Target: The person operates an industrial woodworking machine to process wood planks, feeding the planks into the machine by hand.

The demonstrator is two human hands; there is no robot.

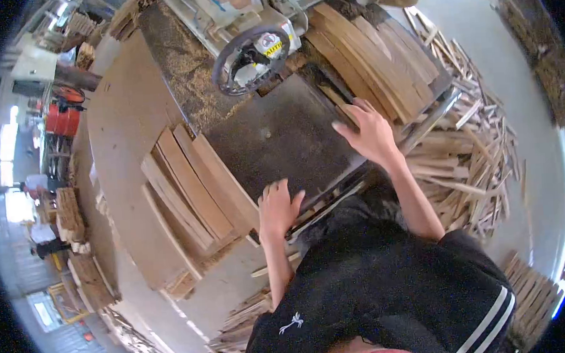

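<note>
Low over the front edge of the dark machine table [279,128] is my left hand [278,208], its thumb apart from the fingers and nothing in it. Close to it lies the near end of a long curved board [225,170] at the table's left side. My right hand [372,133] reaches over the table's right part with thumb and fingers spread. Its fingertips overlap the near end of a narrow wooden strip [334,95], beside a stack of curved boards [376,67]. Beyond both hands, a black handwheel [215,70] stands on the machine.
More curved boards [195,182] lie on a brown side table [120,121] at left. Sawdust [192,72] covers the machine table's far left. A heap of wooden offcuts [469,158] fills the floor at right. People [40,236] are in the far left background.
</note>
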